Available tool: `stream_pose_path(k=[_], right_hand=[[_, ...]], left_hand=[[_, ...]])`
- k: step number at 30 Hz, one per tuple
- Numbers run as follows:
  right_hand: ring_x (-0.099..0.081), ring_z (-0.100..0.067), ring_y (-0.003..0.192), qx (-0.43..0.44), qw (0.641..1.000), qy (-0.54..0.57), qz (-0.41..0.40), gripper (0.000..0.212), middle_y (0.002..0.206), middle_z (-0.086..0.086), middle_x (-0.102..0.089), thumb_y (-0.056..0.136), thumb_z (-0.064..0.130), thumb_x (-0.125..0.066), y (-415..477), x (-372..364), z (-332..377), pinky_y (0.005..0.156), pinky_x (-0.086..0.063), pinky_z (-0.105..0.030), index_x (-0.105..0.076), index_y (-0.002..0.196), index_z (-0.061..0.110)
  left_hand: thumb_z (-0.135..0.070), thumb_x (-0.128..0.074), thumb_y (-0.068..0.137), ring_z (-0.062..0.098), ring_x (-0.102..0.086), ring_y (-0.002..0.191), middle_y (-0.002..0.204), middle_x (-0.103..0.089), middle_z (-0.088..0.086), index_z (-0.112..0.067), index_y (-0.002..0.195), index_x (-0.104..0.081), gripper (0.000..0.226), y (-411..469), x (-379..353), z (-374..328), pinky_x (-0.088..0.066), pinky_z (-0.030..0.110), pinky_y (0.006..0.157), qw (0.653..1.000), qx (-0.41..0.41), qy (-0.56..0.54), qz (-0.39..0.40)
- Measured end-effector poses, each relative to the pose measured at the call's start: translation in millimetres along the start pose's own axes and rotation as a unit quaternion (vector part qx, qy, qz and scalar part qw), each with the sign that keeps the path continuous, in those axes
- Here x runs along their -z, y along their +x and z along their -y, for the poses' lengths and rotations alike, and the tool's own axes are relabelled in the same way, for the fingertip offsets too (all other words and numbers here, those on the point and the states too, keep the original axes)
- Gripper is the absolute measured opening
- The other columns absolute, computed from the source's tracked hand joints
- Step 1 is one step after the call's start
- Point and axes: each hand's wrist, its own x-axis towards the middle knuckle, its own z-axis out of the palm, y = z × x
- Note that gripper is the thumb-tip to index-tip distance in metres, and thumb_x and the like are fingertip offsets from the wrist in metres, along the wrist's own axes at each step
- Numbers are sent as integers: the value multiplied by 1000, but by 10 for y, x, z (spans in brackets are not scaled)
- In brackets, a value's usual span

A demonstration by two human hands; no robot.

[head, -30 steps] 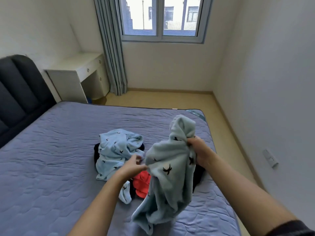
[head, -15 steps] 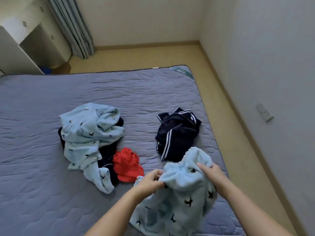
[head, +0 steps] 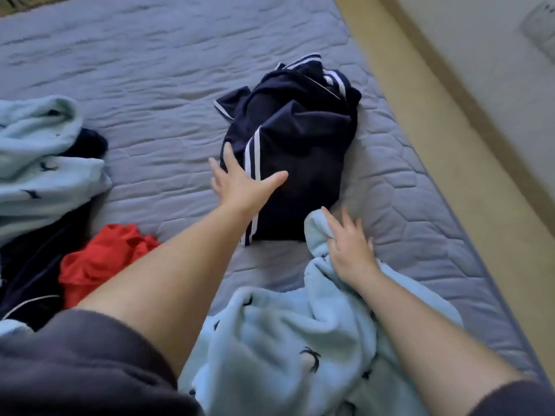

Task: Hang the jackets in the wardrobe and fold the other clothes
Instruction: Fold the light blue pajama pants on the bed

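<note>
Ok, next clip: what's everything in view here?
near fleece garment: one, light blue with dark prints, near mattress edge
left fleece garment: one, same pattern, left edge of view
striped garment: one, navy with white stripes, mid-mattress
red garment: one, lower left
dark garment: one, navy, partly under left fleece garment
mattress: one, grey-blue, quilted
floor: tan, right of mattress
wall socket: one, white, blurred, upper right
left hand: open, on striped garment
right hand: pinches near fleece garment
</note>
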Motion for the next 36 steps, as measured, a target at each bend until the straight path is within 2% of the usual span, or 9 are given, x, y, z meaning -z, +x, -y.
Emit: stream_pose_path(k=[4,7,10,14,19,22,26,31,36], right_hand=[[0,-30,146,-6,995,-65,-73,64,160,0,-2,96,24,-36,175,-512,-174,113,-7,-58,-4,150,38],[-18,-39,143,4,987,-70,-146,60,154,-11,-27,88,15,-53,313,-694,-241,108,-13,-66,-36,145,25],[-46,-50,124,30,972,-106,-209,72,134,-21,-52,66,9,-78,385,-821,-309,90,-30,-75,-48,131,20],[-51,-49,118,22,968,-154,-198,80,130,-20,-57,57,9,-83,408,-789,-311,84,-35,-75,-47,127,23],[-10,-32,145,-44,982,-169,-78,49,158,-5,-15,94,17,-41,346,-529,-127,110,-15,-60,-34,142,29],[-45,-33,120,-76,987,-114,-85,28,129,-14,-52,92,14,-37,201,-210,110,88,-36,-43,-47,117,20],[-54,-38,96,-33,998,27,-44,14,103,-24,-60,94,12,-32,18,-1,843,75,-36,-39,-46,97,12],[-49,-23,74,102,979,177,25,20,78,-5,-55,90,4,-33,-307,-297,2213,60,-40,-29,-49,84,14],[-56,-20,74,122,962,210,124,16,82,-6,-60,86,13,-35,-737,-804,3044,57,-44,-27,-50,78,14]], left_hand=[[-66,-73,64,38,6,145,157,20,11,-36,148,16,126,571,-313,-30,-10,55,114,995,-11,91,34],[-65,-75,61,40,-12,142,157,2,15,-38,148,12,126,786,-633,137,-19,55,111,985,29,160,59],[-54,-67,74,36,-37,128,139,-35,14,-33,140,-26,80,906,-759,163,-37,47,99,977,12,211,19],[-38,-51,86,32,-59,101,108,-62,7,-29,117,-51,32,889,-572,129,-42,35,72,958,-86,275,7],[-35,-48,86,33,-60,95,101,-62,7,-31,112,-48,26,476,0,496,-39,34,67,951,-81,296,-30],[-33,-46,89,34,-61,100,107,-64,9,-31,119,-47,31,373,757,849,-42,35,72,922,-69,373,-84],[-33,-46,90,36,-61,102,109,-63,15,-22,119,-50,31,180,2039,1504,-43,36,74,903,41,397,-159],[-25,-54,87,39,-57,112,119,-59,19,-12,118,-56,33,-506,3180,2463,-44,44,92,876,289,295,-249],[-29,-56,86,38,-55,116,124,-57,19,-13,124,-44,43,-1019,3374,2946,-44,42,92,886,336,248,-200]])
